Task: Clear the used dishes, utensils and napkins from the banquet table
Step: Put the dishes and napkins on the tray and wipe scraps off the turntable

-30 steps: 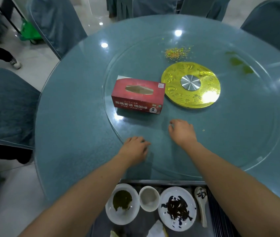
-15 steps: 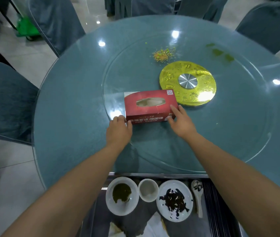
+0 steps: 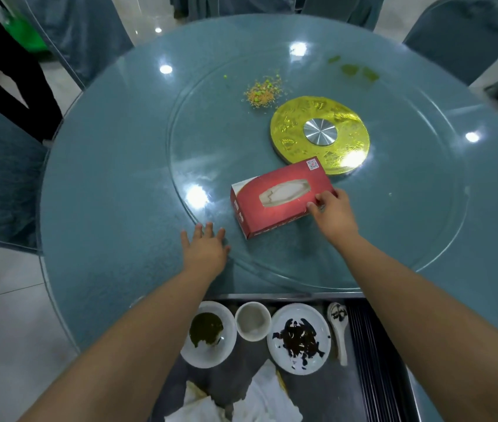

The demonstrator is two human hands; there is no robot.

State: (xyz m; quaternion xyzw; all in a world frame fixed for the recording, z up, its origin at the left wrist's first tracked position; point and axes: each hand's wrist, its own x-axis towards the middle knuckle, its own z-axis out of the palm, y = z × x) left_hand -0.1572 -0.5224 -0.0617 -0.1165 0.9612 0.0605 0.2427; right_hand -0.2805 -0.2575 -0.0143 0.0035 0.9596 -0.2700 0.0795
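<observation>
Lighting: bright, overhead; white glare spots on glass table (image 3: 104,178). Wide-angle bending at edges; right-edge chairs (image 3: 460,35) motion-blurred.

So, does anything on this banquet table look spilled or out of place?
Yes. A scatter of orange and green food crumbs lies on the glass turntable beyond the gold disc, and green smears sit near its far rim. The red tissue box lies askew, the right hand gripping its corner.

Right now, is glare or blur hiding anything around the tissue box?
Head view: ceiling-light glare sits on the glass just left of the tissue box, which stays sharp; another flare washes the gold disc rim; the far right chairs smear.
</observation>
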